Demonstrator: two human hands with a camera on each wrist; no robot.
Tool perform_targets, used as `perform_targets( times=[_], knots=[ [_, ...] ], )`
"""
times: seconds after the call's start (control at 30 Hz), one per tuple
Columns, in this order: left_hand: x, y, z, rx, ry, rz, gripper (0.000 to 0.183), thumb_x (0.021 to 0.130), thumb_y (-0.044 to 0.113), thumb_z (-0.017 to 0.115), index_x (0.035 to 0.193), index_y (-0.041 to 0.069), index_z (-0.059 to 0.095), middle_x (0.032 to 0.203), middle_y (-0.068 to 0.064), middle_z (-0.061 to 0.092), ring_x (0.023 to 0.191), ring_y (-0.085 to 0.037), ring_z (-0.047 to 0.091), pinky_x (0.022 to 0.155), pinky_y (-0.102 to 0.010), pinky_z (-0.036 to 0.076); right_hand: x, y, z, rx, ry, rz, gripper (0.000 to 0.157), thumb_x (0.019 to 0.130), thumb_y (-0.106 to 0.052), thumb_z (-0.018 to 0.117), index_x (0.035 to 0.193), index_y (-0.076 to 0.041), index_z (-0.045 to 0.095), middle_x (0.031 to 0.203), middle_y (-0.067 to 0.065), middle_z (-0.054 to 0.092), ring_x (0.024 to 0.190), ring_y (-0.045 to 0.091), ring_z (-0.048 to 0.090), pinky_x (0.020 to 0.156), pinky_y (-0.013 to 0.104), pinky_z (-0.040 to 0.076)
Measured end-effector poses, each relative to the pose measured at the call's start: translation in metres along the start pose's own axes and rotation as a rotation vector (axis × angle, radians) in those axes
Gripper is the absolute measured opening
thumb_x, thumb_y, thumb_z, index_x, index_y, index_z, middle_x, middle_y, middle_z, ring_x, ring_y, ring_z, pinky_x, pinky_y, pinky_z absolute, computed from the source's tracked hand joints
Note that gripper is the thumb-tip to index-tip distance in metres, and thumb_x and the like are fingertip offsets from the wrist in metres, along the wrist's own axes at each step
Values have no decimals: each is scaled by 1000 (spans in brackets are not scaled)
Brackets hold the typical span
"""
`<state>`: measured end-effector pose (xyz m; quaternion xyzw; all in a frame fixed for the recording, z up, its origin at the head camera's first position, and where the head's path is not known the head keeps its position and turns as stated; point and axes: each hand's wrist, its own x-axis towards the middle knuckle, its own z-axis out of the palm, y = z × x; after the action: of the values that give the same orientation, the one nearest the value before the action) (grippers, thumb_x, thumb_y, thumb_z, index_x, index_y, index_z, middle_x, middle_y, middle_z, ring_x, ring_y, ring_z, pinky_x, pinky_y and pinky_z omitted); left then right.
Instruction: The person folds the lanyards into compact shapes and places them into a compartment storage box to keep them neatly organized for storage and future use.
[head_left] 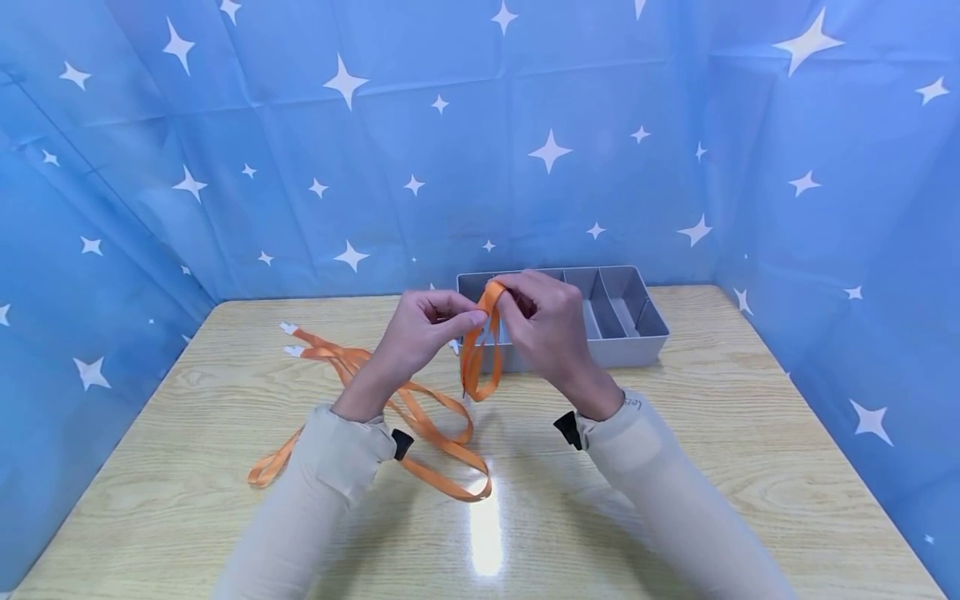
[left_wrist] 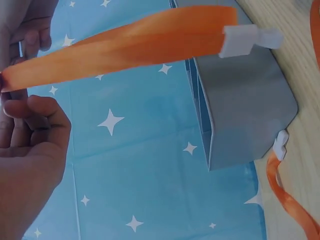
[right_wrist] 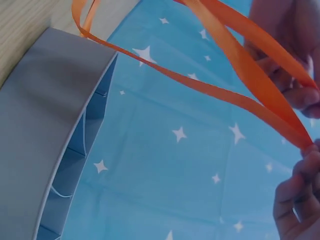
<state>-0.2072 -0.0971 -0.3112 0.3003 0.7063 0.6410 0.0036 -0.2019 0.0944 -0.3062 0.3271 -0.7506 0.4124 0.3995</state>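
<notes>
An orange lanyard (head_left: 491, 379) hangs in loops between my two hands, above the table and in front of the grey box. My left hand (head_left: 423, 333) pinches the strap from the left, its thumb pointing right. From the other side my right hand (head_left: 547, 325) pinches the top of the loop between thumb and fingers. The left wrist view shows a white plastic clip (left_wrist: 239, 41) at the lower end of the folded strap. In the right wrist view, several strands run up to the fingertips of my right hand (right_wrist: 300, 195).
A grey divided box (head_left: 630, 352) stands at the back of the wooden table (head_left: 750, 433), right behind my hands. More orange lanyards (head_left: 442, 442) lie loosely looped on the left, partly under my left forearm, with two white clips (head_left: 292, 351) showing. A blue star-patterned curtain (head_left: 450, 167) surrounds the table.
</notes>
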Motion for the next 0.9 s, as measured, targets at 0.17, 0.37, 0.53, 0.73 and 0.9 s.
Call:
perform_targets(
  times=[0.17, 0.37, 0.53, 0.73, 0.9],
  knots=[
    [-2, -5, 5, -4, -17, 10, 10, 94, 6, 69, 94, -2, 74, 83, -7, 69, 65, -18, 53, 59, -26, 45, 4, 0, -1, 48, 25, 18, 17, 90, 7, 60, 90, 2, 76, 61, 5, 52, 51, 10, 41, 48, 21, 30],
    [-5, -12, 13, 4, -47, 43, 8, 93, 3, 70, 92, -2, 75, 81, -10, 70, 60, -17, 53, 54, -24, 41, 8, -3, -4, 108, 29, 88, 17, 90, 8, 59, 90, 4, 75, 60, 5, 55, 48, 11, 42, 46, 20, 32],
    [-6, -17, 18, 28, -27, 93, 7, 92, 3, 71, 92, -2, 75, 80, -9, 70, 59, -19, 53, 52, -25, 41, 11, -7, -7, 155, 23, 176, 17, 91, 5, 59, 87, 1, 75, 56, 1, 55, 45, 12, 43, 43, 21, 31],
    [-8, -24, 22, 26, 55, 111, 4, 89, 2, 73, 92, -1, 76, 79, -7, 70, 59, -20, 51, 52, -25, 39, 15, -10, -9, 183, 18, 246, 16, 91, 2, 61, 89, -1, 76, 58, 1, 57, 46, 14, 43, 43, 22, 31],
    [-10, -28, 24, -37, 115, 109, 12, 86, -3, 75, 98, -4, 72, 79, -6, 68, 63, -17, 56, 54, -23, 43, 18, -10, -10, 218, 24, 259, 18, 91, 4, 60, 89, -1, 77, 58, 2, 57, 46, 15, 41, 43, 23, 29]
  ],
)
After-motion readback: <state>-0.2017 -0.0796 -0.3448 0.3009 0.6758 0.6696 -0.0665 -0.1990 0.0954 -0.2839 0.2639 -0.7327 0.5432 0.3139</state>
